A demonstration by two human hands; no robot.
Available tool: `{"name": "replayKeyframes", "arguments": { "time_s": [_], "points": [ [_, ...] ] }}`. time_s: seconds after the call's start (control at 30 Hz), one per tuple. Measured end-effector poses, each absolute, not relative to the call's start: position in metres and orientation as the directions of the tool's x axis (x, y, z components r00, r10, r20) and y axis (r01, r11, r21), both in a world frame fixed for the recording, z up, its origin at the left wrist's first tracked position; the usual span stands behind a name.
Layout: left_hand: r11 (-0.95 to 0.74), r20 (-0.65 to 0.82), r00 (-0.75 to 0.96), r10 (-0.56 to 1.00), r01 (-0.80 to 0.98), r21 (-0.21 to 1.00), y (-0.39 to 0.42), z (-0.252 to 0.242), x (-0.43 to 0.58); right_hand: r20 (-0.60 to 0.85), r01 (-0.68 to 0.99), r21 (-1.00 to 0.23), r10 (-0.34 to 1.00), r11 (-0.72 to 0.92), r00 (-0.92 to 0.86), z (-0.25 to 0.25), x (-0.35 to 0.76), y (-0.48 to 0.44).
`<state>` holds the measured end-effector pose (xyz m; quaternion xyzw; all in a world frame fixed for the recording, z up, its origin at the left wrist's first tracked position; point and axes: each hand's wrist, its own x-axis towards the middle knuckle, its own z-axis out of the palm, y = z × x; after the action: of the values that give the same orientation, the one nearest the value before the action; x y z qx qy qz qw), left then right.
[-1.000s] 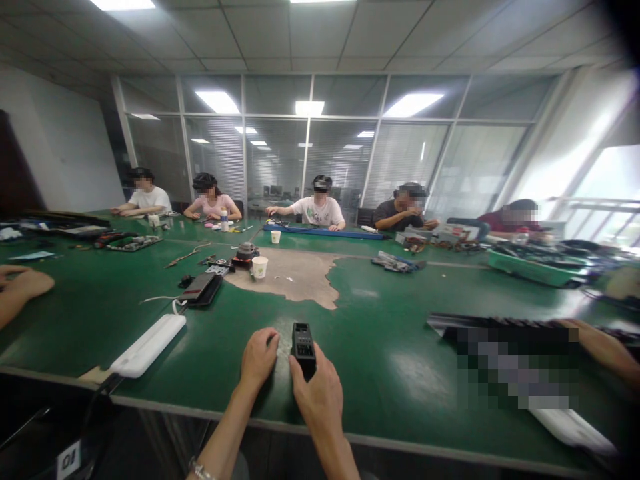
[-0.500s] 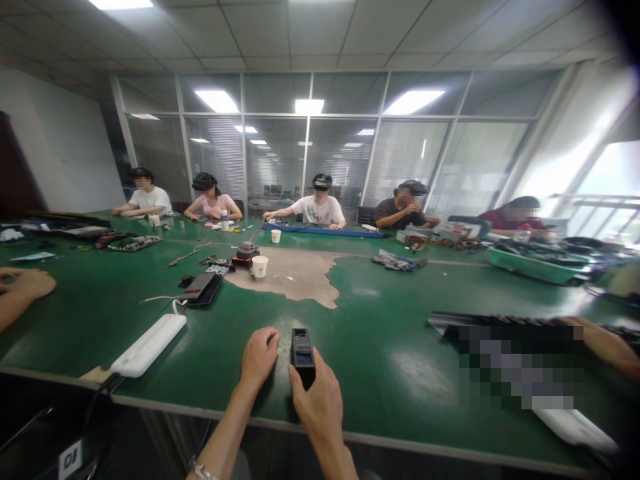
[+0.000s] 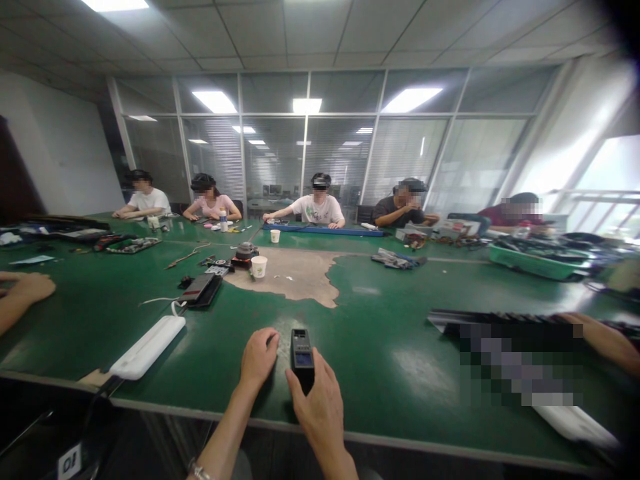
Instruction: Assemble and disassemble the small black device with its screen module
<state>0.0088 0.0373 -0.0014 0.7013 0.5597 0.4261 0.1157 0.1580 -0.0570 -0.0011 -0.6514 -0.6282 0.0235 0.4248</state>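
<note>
While five people sit along the far side of a green desk (image 3: 380,393), a person at the near edge has both forearms stretched over it, a silvery bracelet (image 3: 201,471) on the left wrist. A small black device (image 3: 301,345) with a dark bluish screen is at front center, between the two hands and close against the right. The right hand (image 3: 320,393) curves about its near end, thumb on the left and fingers along the right; whether it is gripping firmly or only framing the device cannot be told. The left hand (image 3: 259,360), loosely curled, rests on the desk just beside the device and apart from it; its palm is hidden, so how fully it is closed cannot be told. To the left lies a long white casing (image 3: 149,348) with a cord. Beyond, a paper cup (image 3: 259,268) stands on a bare tan patch (image 3: 305,287), and a green basket (image 3: 540,267) heaped with dark items sits at far right. Co-workers' hands show at both edges.
</note>
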Motion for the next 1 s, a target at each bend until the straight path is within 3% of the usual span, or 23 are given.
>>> {"name": "replayKeyframes", "arguments": {
  "time_s": [0.6,1.0],
  "points": [
    [-0.334,0.460,0.003,0.888,0.692,0.640,0.034,0.003,0.010,0.470,0.741,-0.655,0.848,0.151,0.243,0.010,0.154,-0.053],
    [-0.325,0.442,-0.001,0.897,0.674,0.663,0.035,0.001,0.010,0.511,0.660,-0.721,0.807,0.212,0.298,0.054,0.170,-0.047]
  ]
}}
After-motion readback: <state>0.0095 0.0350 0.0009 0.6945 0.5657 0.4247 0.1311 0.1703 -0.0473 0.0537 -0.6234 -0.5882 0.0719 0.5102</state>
